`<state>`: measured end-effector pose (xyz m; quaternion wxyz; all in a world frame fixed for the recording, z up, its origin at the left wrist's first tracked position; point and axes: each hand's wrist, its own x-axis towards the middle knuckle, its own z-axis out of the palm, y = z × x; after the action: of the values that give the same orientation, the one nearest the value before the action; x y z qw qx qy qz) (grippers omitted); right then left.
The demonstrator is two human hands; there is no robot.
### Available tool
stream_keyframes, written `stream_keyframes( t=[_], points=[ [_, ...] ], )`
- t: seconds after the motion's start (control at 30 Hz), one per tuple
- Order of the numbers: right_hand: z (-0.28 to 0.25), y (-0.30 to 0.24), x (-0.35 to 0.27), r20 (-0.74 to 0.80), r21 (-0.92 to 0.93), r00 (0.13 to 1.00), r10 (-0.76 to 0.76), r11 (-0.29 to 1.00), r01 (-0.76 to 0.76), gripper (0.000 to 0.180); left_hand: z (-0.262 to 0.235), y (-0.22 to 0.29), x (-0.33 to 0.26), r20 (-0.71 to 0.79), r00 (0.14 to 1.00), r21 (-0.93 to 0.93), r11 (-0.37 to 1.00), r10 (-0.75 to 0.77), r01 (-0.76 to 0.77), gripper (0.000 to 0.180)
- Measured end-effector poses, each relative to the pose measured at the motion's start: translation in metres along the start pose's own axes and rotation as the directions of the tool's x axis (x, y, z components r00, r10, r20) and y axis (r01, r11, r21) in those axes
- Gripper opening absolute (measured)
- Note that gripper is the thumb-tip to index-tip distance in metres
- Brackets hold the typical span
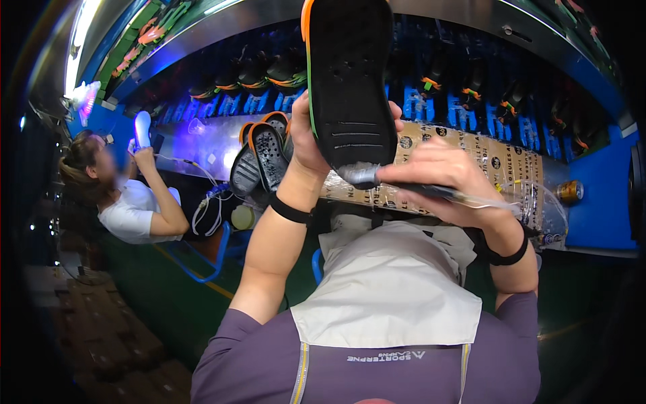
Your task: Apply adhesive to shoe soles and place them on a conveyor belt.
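workstation seen from above; clock positions refer to a dial centred on the view. the surface (pixel 192 149), bare shiny metal at 10 o'clock, runs across the view beyond the person. at 9 o'clock a co-worker (pixel 134 210) in a white top sits raising a pale sole (pixel 142 128). the person's light grey apron (pixel 390 289) fills 5 o'clock; the blue frame of a stool (pixel 214 269) shows at 8 o'clock. printed brown cardboard (pixel 521 161) covers the surface towards 2 and 3 o'clock. black shoes (pixel 289 71) with orange and green trim stand on blue holders in an arc from about 10 to 2 o'clock. the black sole (pixel 351 94), edged orange and green, is held up at 12 o'clock, pierced with small holes and grooved near its near end. at 10 o'clock, spare soles (pixel 268 156) lean together beside the left forearm. the left hand (pixel 309 145) spans the black sole from beneath, thumb at its left edge, fingertips at its right, the fingers spread to its width. the right hand (pixel 451 176), near 3 o'clock, has its fingers closed around a brush (pixel 365 176), whose bristles meet the black sole's near end. a can (pixel 570 191) lies on its side at 3 o'clock. black bands (pixel 291 210) circle both wrists. a thin clear tube (pixel 494 203) trails from the brush.
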<state>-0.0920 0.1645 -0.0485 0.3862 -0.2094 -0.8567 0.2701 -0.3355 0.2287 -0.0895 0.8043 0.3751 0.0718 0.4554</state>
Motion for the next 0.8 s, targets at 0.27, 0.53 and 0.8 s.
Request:
stream_keyframes(
  t=[0.27, 0.53, 0.8],
  points=[
    [-0.001, 0.005, -0.003, 0.050, 0.059, 0.997, 0.066, 0.996, -0.069, 0.033, 0.002, 0.015, 0.014, -0.080, 0.988, 0.192, 0.971, -0.132, 0.145, 0.083],
    [-0.008, 0.009, -0.007, 0.104, -0.010, 0.994, 0.021, 1.000, -0.020, 0.034, -0.004, 0.017, 0.027, -0.148, 0.963, 0.102, 0.965, -0.225, 0.241, 0.047],
    [-0.014, 0.010, -0.006, 0.150, -0.322, 0.989, -0.016, 0.945, 0.064, 0.036, -0.004, 0.019, 0.028, -0.252, 0.920, 0.245, 0.900, -0.300, 0.360, 0.040]
  ],
)
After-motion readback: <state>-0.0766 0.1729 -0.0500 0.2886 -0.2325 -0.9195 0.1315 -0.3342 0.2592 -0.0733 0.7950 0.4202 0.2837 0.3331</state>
